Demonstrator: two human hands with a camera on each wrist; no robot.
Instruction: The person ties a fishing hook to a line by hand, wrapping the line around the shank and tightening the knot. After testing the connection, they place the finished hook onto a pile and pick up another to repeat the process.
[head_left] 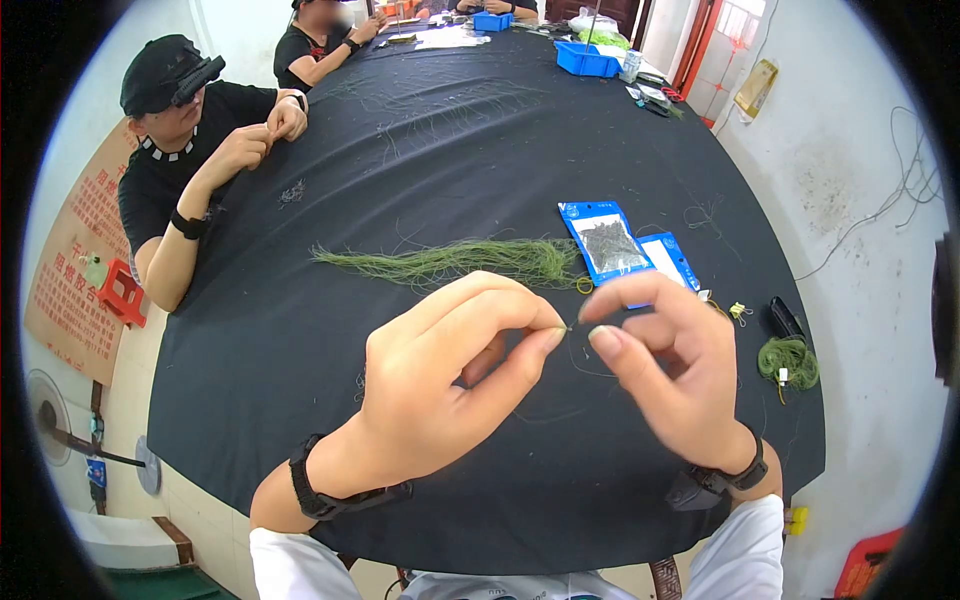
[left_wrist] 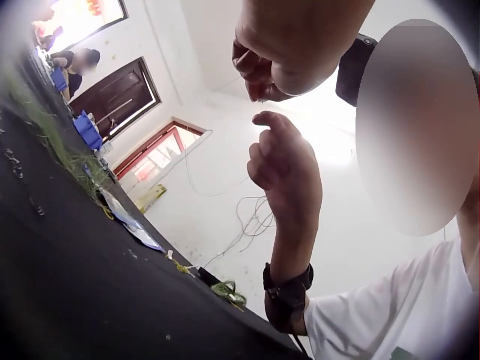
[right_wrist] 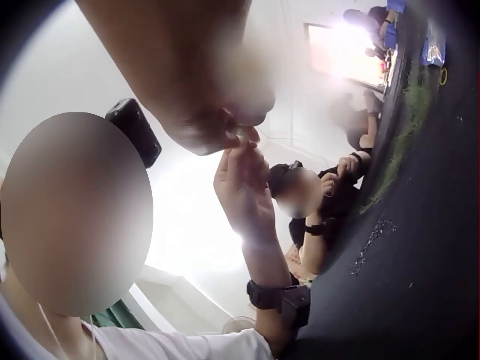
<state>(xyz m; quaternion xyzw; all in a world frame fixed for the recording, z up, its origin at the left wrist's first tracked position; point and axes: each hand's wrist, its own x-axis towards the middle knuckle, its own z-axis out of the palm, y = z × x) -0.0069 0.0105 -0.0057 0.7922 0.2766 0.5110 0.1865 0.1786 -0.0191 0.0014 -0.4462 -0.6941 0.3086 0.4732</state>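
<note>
At about 10 o'clock from the hands, a person in black point(head_left: 190, 165) sits at the edge of the black-covered bench point(head_left: 290, 390), fingers together in front of the chest. A bundle of green threads point(head_left: 450, 262) lies flat on the bench at 12 o'clock, just beyond the hands. The left hand point(head_left: 440, 390) is raised above the bench, its grip together, with thumb and forefinger nipping a thin thread point(head_left: 571, 328) (barely visible, a faint loop hanging below). The right hand point(head_left: 670, 370) meets it at 3 o'clock, fingers curled and forefinger tip at the thread's end. I cannot tell whether this grip is clamped on the thread. Blue packets point(head_left: 610, 240) lie at 1 o'clock, and a green coil point(head_left: 788, 360) lies at 3 o'clock near the bench's edge.
</note>
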